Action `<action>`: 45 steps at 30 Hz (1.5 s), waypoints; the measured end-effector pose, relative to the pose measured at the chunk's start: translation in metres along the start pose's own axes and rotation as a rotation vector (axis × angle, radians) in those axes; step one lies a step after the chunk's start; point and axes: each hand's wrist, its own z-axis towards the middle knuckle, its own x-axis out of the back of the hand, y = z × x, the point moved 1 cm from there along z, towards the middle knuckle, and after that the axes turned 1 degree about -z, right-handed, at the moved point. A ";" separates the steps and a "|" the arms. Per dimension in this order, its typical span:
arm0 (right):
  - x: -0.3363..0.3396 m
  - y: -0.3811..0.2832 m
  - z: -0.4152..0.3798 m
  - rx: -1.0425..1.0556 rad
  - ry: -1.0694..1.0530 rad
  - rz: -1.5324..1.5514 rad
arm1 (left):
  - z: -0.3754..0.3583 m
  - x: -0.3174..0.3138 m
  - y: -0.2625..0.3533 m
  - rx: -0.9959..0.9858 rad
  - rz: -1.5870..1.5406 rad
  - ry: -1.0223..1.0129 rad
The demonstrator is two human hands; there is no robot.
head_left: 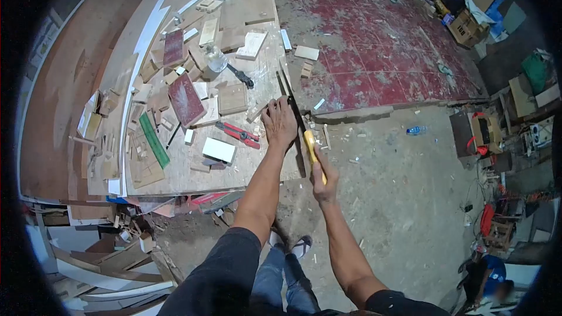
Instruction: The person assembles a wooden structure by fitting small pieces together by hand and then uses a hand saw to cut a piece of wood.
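My right hand (324, 177) is wrapped round the yellow handle (310, 143) of a saw, just off the right edge of the workbench. The saw's dark blade (294, 102) points up and away, along the bench edge. My left hand (280, 124) lies at that edge, fingers bent and pressing down beside the blade; what is under them is hidden. A dark narrow strip (301, 161) runs below my left hand along the edge. Left of my left hand, a red and black tool (239, 134) lies on the bench near a white-topped block (219, 150).
Wood blocks, a green strip (154, 141), a clear bottle (215, 59) and a dark-handled tool (240, 76) cover the workbench (257, 181). Scraps and a blue bottle (416, 130) lie on the floor. A person (490, 278) is at the lower right.
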 end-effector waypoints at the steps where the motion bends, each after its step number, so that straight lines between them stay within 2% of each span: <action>1: -0.001 0.000 -0.005 -0.015 0.029 0.052 | 0.003 0.001 0.000 0.000 -0.004 0.011; 3: 0.002 -0.002 -0.016 -0.029 0.069 0.099 | 0.005 0.002 0.002 0.014 -0.028 -0.027; 6: 0.018 0.005 -0.047 -0.006 0.019 0.002 | 0.004 -0.002 0.000 -0.005 -0.027 -0.004; 8: 0.004 -0.014 0.014 -0.025 0.016 0.081 | 0.001 -0.002 0.002 0.000 -0.024 -0.010; 10: -0.003 -0.035 0.046 -0.160 -0.087 0.112 | 0.003 -0.002 0.000 -0.023 0.077 -0.010; 11: -0.008 -0.014 0.012 -0.139 -0.003 0.124 | 0.003 -0.001 0.000 -0.018 0.044 -0.015; 14: 0.019 -0.016 -0.051 -0.123 0.016 0.069 | 0.004 -0.004 0.000 0.001 0.017 0.015; 15: 0.015 -0.017 -0.033 0.074 0.076 -0.048 | -0.003 -0.004 0.002 0.007 0.011 -0.004; 16: 0.009 -0.025 0.001 0.072 0.070 -0.051 | -0.001 -0.001 0.003 0.004 0.016 -0.031; 18: -0.002 -0.044 0.059 -0.321 -0.070 0.172 | 0.003 0.003 0.002 0.007 0.029 -0.041; 19: -0.012 -0.020 0.050 -0.160 -0.076 0.128 | 0.004 0.002 0.001 0.004 0.036 -0.044; 20: -0.002 -0.006 0.016 -0.163 -0.070 0.126 | 0.005 0.001 0.002 -0.001 0.037 -0.049; 21: 0.007 -0.012 -0.020 -0.112 0.000 0.071 | 0.003 -0.006 -0.002 -0.029 0.072 0.032; 22: 0.011 -0.017 -0.033 -0.036 0.062 0.020 | 0.005 0.004 0.004 0.020 0.045 -0.016; 24: 0.012 -0.017 -0.034 -0.104 0.059 0.069 | 0.007 0.012 0.008 0.031 -0.007 -0.083; 26: -0.003 -0.021 0.031 -0.059 0.015 0.106 | 0.008 0.005 0.006 0.018 0.002 -0.057; 27: -0.006 -0.037 0.056 -0.243 -0.069 0.151 | 0.006 0.002 0.003 0.007 0.020 -0.041; 28: -0.005 -0.034 0.044 -0.249 -0.068 0.156 | 0.003 0.000 0.000 0.007 0.026 -0.046; 30: 0.003 -0.020 -0.010 -0.105 0.020 0.054 | 0.003 -0.004 -0.001 -0.025 0.081 -0.002; 31: 0.015 -0.006 -0.044 -0.086 -0.015 0.020 | 0.004 -0.007 -0.002 -0.016 0.065 0.000; 32: 0.015 -0.007 -0.034 -0.070 -0.015 0.018 | 0.012 -0.002 -0.001 -0.016 0.061 0.015; 34: 0.018 -0.022 -0.025 -0.292 -0.052 0.125 | 0.005 0.008 0.006 -0.001 0.006 -0.063; 35: 0.005 -0.024 0.012 -0.208 -0.028 0.115 | 0.006 0.007 0.005 0.027 -0.013 -0.087; 36: 0.001 -0.014 0.012 -0.198 -0.028 0.119 | 0.004 0.006 0.003 0.025 -0.011 -0.076; 38: -0.007 0.012 0.008 -0.016 0.000 0.015 | 0.010 0.001 0.002 0.055 -0.022 -0.067; 39: 0.007 -0.010 -0.009 0.252 0.133 -0.147 | 0.007 -0.005 0.000 0.050 0.014 -0.025; 40: 0.010 -0.021 -0.018 0.279 0.144 -0.130 | 0.009 -0.007 -0.003 0.045 0.036 -0.080; 42: 0.024 -0.026 -0.048 -0.127 0.015 0.121 | 0.009 0.000 0.003 0.051 -0.015 -0.034; 43: 0.014 -0.022 -0.023 -0.113 0.017 0.124 | 0.010 0.000 0.002 0.046 -0.015 -0.020; 45: -0.009 -0.011 0.037 0.052 0.051 0.045 | 0.008 -0.001 0.000 0.033 -0.005 -0.060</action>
